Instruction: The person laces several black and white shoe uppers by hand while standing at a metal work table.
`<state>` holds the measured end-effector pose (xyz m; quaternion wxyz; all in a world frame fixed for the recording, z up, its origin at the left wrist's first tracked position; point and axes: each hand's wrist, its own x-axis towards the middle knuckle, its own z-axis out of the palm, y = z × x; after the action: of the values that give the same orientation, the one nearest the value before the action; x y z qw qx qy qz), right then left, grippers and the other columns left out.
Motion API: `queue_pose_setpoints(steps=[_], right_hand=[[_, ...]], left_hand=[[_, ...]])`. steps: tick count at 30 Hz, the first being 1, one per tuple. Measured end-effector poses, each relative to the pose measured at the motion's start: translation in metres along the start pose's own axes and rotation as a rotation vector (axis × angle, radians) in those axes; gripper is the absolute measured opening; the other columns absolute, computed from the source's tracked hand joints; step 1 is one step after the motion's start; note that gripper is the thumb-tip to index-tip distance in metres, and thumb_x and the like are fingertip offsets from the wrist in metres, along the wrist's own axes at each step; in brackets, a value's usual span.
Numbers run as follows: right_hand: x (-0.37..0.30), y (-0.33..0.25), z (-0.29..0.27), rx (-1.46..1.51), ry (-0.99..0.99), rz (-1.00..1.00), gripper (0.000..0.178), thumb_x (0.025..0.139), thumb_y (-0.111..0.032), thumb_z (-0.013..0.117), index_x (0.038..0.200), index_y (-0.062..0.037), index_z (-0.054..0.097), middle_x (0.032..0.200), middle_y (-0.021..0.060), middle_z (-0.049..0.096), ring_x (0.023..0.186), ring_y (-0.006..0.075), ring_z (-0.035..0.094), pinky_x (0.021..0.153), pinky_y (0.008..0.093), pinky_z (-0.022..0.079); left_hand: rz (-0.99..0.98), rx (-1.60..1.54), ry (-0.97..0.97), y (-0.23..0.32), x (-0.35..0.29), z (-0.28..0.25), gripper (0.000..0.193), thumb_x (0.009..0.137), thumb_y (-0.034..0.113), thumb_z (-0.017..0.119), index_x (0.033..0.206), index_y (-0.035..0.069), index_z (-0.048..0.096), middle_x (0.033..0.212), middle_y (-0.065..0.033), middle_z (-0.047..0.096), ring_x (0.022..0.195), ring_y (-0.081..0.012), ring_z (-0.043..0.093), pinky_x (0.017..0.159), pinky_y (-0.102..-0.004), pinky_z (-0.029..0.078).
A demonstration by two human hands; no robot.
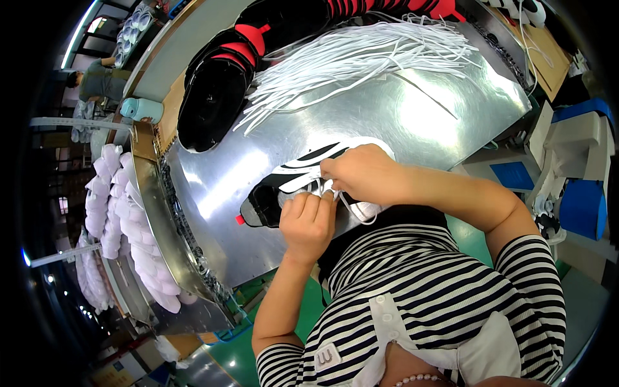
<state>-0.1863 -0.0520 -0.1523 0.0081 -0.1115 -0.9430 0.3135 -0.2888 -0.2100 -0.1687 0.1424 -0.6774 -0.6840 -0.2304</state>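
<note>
A black, white and grey shoe upper (303, 169) with a small red tab at its heel end lies on the metal table in front of me. Over its lacing area, both hands work close together. My left hand (308, 222) is closed, its fingertips pinching the white shoelace (329, 187) at the near side of the upper. From the right, my right hand (364, 174) pinches the same lace, its fingers bent over the upper. A loop of lace hangs toward me below the right hand. The fingertips partly hide the eyelets.
A pile of white shoelaces (361, 61) lies across the far part of the metal table (225, 258). Nested black uppers with red parts (216, 97) curve along the far left edge. Beyond that edge are a light-blue bottle (142, 110) and racks of white shoe parts (138, 238). Someone stands far left.
</note>
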Motion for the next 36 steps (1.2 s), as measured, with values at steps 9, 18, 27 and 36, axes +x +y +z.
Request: queue_pose_setpoints(steps=[9, 18, 27, 36], right_hand=[[0.029, 0.024, -0.120, 0.862, 0.765, -0.186, 0.014, 0.090, -0.009, 0.062, 0.103, -0.0047, 0.065, 0.090, 0.0036, 0.069, 0.083, 0.0118, 0.064, 0.075, 0.0265, 0.051], [-0.023, 0.031, -0.024, 1.217, 0.128, 0.086, 0.017, 0.083, -0.001, 0.073, 0.098, -0.0018, 0.064, 0.094, 0.0019, 0.065, 0.089, 0.0089, 0.061, 0.084, 0.0263, 0.050], [-0.005, 0.011, -0.040, 1.755, -0.164, -0.096, 0.016, 0.082, -0.007, 0.074, 0.097, -0.0036, 0.067, 0.086, 0.0007, 0.066, 0.071, 0.0014, 0.056, 0.052, 0.0148, 0.036], [0.022, 0.022, 0.013, 0.925, 0.226, 0.145, 0.012, 0.085, -0.007, 0.069, 0.095, -0.0019, 0.067, 0.084, 0.0008, 0.067, 0.077, 0.0065, 0.059, 0.069, 0.0228, 0.048]], left_hand=[[0.011, -0.127, -0.050, -0.002, 0.002, 0.001, 0.021, 0.069, 0.009, 0.079, 0.085, 0.006, 0.067, 0.069, -0.0051, 0.053, 0.068, -0.0241, 0.055, 0.059, -0.0352, 0.041], [-0.360, -0.321, -0.115, 0.001, 0.007, -0.018, 0.046, 0.085, 0.012, 0.072, 0.123, -0.003, 0.053, 0.084, -0.0125, 0.068, 0.077, -0.0286, 0.065, 0.068, -0.0382, 0.050], [-0.811, -0.342, -0.270, -0.016, 0.011, -0.005, 0.049, 0.104, 0.037, 0.039, 0.140, 0.004, 0.045, 0.091, -0.0204, 0.068, 0.089, -0.0391, 0.064, 0.080, -0.0448, 0.048], [-0.854, -0.398, 0.023, -0.014, 0.010, 0.016, 0.037, 0.087, 0.032, 0.071, 0.113, 0.005, 0.068, 0.096, -0.0154, 0.070, 0.085, -0.0300, 0.061, 0.087, -0.0391, 0.044]])
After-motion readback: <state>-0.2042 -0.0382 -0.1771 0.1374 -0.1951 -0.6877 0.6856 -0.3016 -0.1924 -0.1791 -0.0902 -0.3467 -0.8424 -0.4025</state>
